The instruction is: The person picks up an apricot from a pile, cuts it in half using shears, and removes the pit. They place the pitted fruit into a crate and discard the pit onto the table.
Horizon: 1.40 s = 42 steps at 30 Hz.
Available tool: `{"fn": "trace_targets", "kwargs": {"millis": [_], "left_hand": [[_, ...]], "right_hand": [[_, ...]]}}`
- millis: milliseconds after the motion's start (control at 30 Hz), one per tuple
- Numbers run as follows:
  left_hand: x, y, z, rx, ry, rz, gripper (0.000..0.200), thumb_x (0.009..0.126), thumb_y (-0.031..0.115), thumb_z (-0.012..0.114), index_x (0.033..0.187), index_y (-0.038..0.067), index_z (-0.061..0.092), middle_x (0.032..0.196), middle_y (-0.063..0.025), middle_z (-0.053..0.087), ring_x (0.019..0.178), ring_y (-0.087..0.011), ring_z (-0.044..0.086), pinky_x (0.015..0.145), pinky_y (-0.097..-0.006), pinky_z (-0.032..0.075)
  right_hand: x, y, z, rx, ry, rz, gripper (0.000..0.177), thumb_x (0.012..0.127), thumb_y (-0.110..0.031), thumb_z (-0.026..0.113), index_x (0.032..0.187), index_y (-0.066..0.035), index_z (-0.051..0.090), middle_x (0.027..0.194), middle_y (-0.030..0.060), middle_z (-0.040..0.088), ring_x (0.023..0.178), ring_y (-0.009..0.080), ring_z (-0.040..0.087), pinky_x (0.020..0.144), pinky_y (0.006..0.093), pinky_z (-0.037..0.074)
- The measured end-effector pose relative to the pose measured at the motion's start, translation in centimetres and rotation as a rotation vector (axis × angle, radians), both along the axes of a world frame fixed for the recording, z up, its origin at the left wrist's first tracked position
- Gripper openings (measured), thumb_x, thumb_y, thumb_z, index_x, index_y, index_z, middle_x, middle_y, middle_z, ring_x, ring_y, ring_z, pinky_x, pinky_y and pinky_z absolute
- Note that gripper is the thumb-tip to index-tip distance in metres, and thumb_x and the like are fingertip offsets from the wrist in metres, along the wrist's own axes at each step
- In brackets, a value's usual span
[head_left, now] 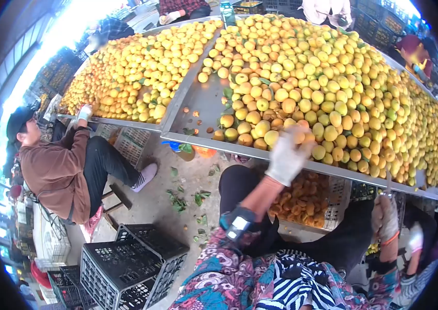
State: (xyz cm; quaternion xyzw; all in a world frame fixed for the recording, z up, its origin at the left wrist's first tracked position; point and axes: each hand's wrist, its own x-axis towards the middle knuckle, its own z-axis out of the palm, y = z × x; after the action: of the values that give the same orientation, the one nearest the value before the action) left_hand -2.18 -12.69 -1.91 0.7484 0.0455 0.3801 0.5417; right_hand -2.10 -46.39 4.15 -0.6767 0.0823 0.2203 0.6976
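Observation:
My left hand (pixel 288 154), in a pale glove, reaches over the near edge of a metal table (pixel 193 106). Its slightly blurred fingers close on an orange-yellow fruit (pixel 304 137) beside the heaped fruits (pixel 343 93). Lower right, my right hand (pixel 384 217), also gloved, is closed round the handle of a small knife (pixel 388 181), whose thin blade points up near the table rim. Under the table, between my legs, a crate (pixel 336 204) holds orange fruit pieces (pixel 304 201).
At left a person in a brown jacket (pixel 56 165) sits by the table. Black crates (pixel 121 263) stand on the floor at lower left. Green leaves (pixel 177 201) lie scattered on the floor. Other people sit across the table and at the right.

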Motion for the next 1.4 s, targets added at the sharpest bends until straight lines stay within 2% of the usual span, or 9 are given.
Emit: {"fn": "trace_targets", "kwargs": {"millis": [167, 333, 567, 800, 867, 1000, 1200, 1300, 1400], "left_hand": [[-1.1, 15.3, -3.1, 0.275, 0.405, 0.556, 0.028, 0.074, 0.021, 0.066, 0.096, 0.005, 0.067, 0.093, -0.0172, 0.066, 0.087, -0.0346, 0.064, 0.077, -0.0387, 0.050], [0.6, 23.2, -8.1, 0.345, 0.677, 0.632, 0.027, 0.073, 0.025, 0.067, 0.091, 0.005, 0.066, 0.088, -0.0177, 0.067, 0.085, -0.0340, 0.064, 0.077, -0.0395, 0.050], [8.5, 24.7, -7.7, 0.472, 0.565, 0.533, 0.032, 0.077, 0.027, 0.062, 0.106, 0.016, 0.064, 0.099, -0.0155, 0.065, 0.093, -0.0349, 0.061, 0.081, -0.0424, 0.050], [16.9, 25.4, -8.8, 0.625, 0.810, 0.242, 0.046, 0.079, 0.026, 0.062, 0.124, 0.020, 0.055, 0.118, -0.0168, 0.059, 0.110, -0.0344, 0.056, 0.092, -0.0425, 0.047], [16.7, 25.2, -7.6, 0.647, 0.908, 0.247, 0.053, 0.076, 0.021, 0.065, 0.127, 0.020, 0.052, 0.124, -0.0182, 0.055, 0.112, -0.0345, 0.055, 0.094, -0.0420, 0.045], [14.4, 23.1, -4.1, 0.595, 1.027, 0.218, 0.057, 0.075, 0.021, 0.070, 0.125, 0.009, 0.047, 0.123, -0.0202, 0.054, 0.110, -0.0353, 0.056, 0.093, -0.0413, 0.046], [10.0, 21.4, -3.9, 0.410, 0.870, 0.091, 0.060, 0.068, 0.018, 0.077, 0.119, 0.006, 0.048, 0.101, -0.0179, 0.063, 0.098, -0.0327, 0.062, 0.083, -0.0398, 0.050], [6.8, 17.5, -3.1, -0.476, 0.550, -0.327, 0.051, 0.072, 0.016, 0.077, 0.115, 0.002, 0.052, 0.094, -0.0066, 0.063, 0.082, -0.0168, 0.060, 0.068, -0.0279, 0.050], [4.0, 11.2, -1.7, -0.958, 0.206, -0.602, 0.042, 0.079, 0.019, 0.074, 0.112, 0.001, 0.055, 0.100, -0.0071, 0.062, 0.082, -0.0153, 0.059, 0.070, -0.0262, 0.049]], "right_hand": [[0.2, -1.6, -5.8, 0.388, 0.088, -0.153, 0.027, 0.095, -0.037, 0.052, 0.085, -0.012, 0.049, 0.048, -0.0043, 0.034, 0.030, 0.0086, 0.030, 0.026, 0.0232, 0.025], [1.0, 1.5, -6.0, 0.498, 0.257, -0.068, 0.032, 0.097, -0.043, 0.044, 0.087, -0.013, 0.051, 0.048, -0.0039, 0.033, 0.030, 0.0098, 0.030, 0.026, 0.0254, 0.025], [1.9, 7.2, -5.3, 0.228, 0.217, 0.028, 0.041, 0.095, -0.049, 0.043, 0.097, -0.009, 0.050, 0.050, -0.0007, 0.038, 0.032, 0.0105, 0.034, 0.028, 0.0244, 0.027], [3.1, 8.2, -6.4, 0.258, 0.259, 0.132, 0.027, 0.097, -0.027, 0.045, 0.098, -0.002, 0.054, 0.051, 0.0041, 0.046, 0.035, 0.0130, 0.039, 0.033, 0.0264, 0.030], [3.5, 7.7, -7.2, 0.256, 0.255, 0.252, 0.029, 0.096, -0.039, 0.047, 0.102, -0.010, 0.049, 0.056, 0.0011, 0.040, 0.039, 0.0113, 0.036, 0.035, 0.0249, 0.031], [3.3, 8.5, -6.3, 0.197, 0.299, 0.223, 0.025, 0.095, -0.031, 0.048, 0.101, -0.008, 0.051, 0.054, 0.0001, 0.040, 0.038, 0.0099, 0.036, 0.035, 0.0238, 0.030], [1.9, 8.7, -4.3, 0.201, 0.256, 0.258, 0.021, 0.095, -0.024, 0.049, 0.100, -0.004, 0.054, 0.060, -0.0003, 0.049, 0.043, 0.0081, 0.043, 0.038, 0.0225, 0.035], [1.5, 8.9, -3.2, 0.074, 0.188, 0.256, 0.022, 0.098, -0.026, 0.047, 0.099, -0.005, 0.055, 0.067, -0.0020, 0.052, 0.054, 0.0053, 0.047, 0.045, 0.0205, 0.039], [1.9, 9.5, -1.2, -0.035, 0.033, 0.310, 0.024, 0.099, -0.029, 0.046, 0.099, -0.007, 0.055, 0.071, -0.0031, 0.053, 0.060, 0.0033, 0.048, 0.051, 0.0187, 0.040]]}}
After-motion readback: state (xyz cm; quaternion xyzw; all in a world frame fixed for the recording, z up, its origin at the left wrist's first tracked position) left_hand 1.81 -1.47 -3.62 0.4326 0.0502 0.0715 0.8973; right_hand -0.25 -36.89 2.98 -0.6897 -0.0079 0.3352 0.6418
